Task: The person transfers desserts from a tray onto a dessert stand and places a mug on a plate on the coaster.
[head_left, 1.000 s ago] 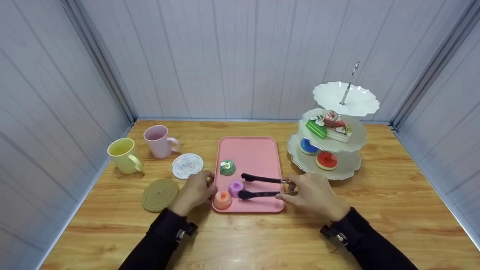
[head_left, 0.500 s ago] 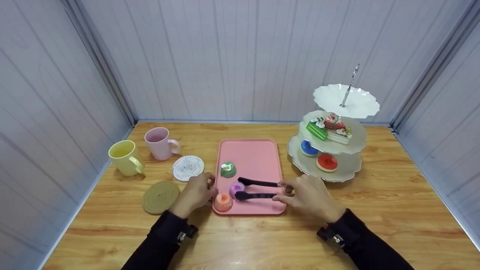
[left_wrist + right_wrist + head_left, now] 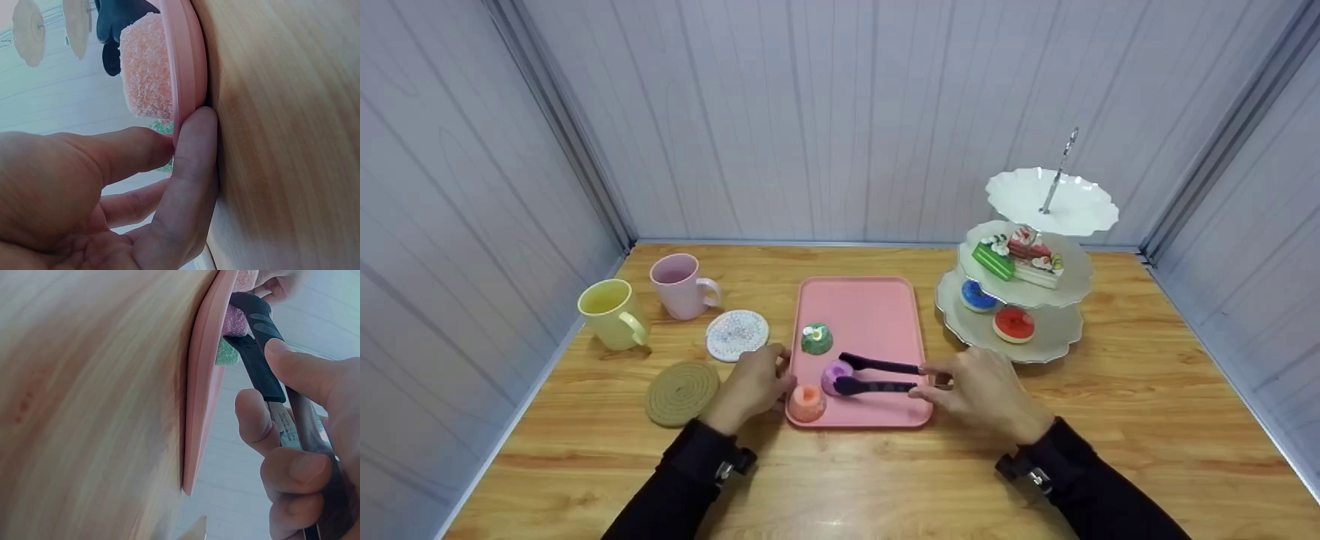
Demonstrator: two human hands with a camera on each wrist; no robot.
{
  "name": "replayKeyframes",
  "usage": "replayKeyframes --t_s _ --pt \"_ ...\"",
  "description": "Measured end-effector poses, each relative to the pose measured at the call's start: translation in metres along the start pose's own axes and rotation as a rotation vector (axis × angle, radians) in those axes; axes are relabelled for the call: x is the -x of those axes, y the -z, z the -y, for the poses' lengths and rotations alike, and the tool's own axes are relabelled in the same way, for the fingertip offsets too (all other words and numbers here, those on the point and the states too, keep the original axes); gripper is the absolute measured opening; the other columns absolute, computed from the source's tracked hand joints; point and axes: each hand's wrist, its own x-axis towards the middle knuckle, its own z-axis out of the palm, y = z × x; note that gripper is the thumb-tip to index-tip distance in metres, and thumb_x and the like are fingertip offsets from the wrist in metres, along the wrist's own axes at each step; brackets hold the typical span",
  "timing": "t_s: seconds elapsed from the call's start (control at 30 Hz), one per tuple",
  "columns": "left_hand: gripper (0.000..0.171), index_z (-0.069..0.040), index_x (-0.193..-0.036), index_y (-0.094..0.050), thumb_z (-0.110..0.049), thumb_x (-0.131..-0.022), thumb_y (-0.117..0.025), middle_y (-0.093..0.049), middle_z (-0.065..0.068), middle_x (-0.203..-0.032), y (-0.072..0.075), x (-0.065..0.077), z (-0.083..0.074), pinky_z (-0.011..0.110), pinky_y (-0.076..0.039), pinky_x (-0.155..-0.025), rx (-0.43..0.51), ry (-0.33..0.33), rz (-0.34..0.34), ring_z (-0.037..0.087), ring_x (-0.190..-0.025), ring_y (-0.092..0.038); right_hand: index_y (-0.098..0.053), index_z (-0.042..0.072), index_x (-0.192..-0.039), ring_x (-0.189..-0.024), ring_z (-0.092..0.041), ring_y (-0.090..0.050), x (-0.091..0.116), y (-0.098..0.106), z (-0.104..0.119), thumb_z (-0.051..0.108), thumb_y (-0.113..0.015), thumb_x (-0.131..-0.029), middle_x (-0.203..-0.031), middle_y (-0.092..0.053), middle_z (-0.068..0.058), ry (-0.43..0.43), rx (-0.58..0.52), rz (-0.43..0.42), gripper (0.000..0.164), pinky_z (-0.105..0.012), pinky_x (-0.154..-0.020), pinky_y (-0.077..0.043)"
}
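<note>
In the head view my right hand (image 3: 979, 390) holds black-tipped tongs (image 3: 877, 386) low over the pink tray (image 3: 877, 307). The tongs' two tips lie at the far and near sides of a purple cake (image 3: 832, 373); the right wrist view shows them beside it, but I cannot tell whether both touch. My left hand (image 3: 750, 382) pinches the tray's left rim, thumb on top and fingers against the outer side, as the left wrist view shows. An orange cake (image 3: 808, 403) sits in the near left corner. Behind the purple one stands a green cake (image 3: 816, 339) with a white flower.
At the right stands a three-tier stand (image 3: 1054, 202) with cake slices (image 3: 1035, 270) on the middle tier and blue and red donuts (image 3: 1014, 325) below. Leftward are a yellow mug (image 3: 611, 315), a pink mug (image 3: 681, 289), a speckled coaster (image 3: 737, 335) and a woven coaster (image 3: 682, 395).
The tongs' tips have shifted a little left and drawn nearer to each other around the purple cake, which has moved slightly right. My left hand stays on the tray's rim.
</note>
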Motion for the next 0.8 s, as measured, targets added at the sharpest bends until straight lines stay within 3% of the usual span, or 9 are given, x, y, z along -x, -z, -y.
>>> replayKeyframes --t_s 0.23,0.43,0.53,0.8 --pt "0.031 0.003 -0.125 -0.068 -0.005 -0.095 -0.072 -0.060 0.004 -0.080 0.000 -0.001 0.001 0.031 -0.055 -0.062 -0.007 -0.005 0.013 0.019 -0.074 -0.062 -0.086 0.028 -0.110 -0.060 0.004 -0.052 0.000 0.006 -0.002 0.061 -0.080 -0.088 -0.068 -0.067 0.020 -0.017 -0.004 -0.014 0.040 -0.020 -0.055 -0.038" --pt "0.034 0.002 -0.128 -0.067 -0.005 -0.096 -0.071 -0.063 0.006 -0.084 0.001 -0.001 0.000 0.032 -0.057 -0.065 -0.011 0.015 0.023 0.019 -0.076 -0.063 -0.085 0.030 -0.111 -0.062 0.004 -0.056 0.001 0.016 -0.002 0.057 -0.082 -0.088 -0.072 -0.071 0.019 -0.017 -0.008 -0.055 0.035 -0.019 -0.054 -0.038" --pt "0.034 0.003 -0.128 -0.068 -0.004 -0.095 -0.070 -0.063 0.006 -0.082 0.002 0.000 0.000 0.032 -0.056 -0.064 -0.031 -0.005 0.006 0.019 -0.075 -0.063 -0.086 0.028 -0.109 -0.061 0.003 -0.056 0.003 0.022 -0.003 0.055 -0.082 -0.089 -0.072 -0.071 0.018 -0.013 0.004 -0.084 0.034 -0.020 -0.051 -0.037" --pt "0.032 0.005 -0.128 -0.067 -0.001 -0.096 -0.067 -0.061 0.007 -0.083 -0.001 0.002 -0.001 0.032 -0.062 -0.058 0.033 -0.002 0.014 0.020 -0.076 -0.069 -0.085 0.023 -0.109 -0.065 -0.001 -0.061 0.008 0.035 -0.006 0.053 -0.085 -0.087 -0.075 -0.074 0.014 -0.064 -0.007 -0.135 0.037 -0.021 -0.049 -0.040"
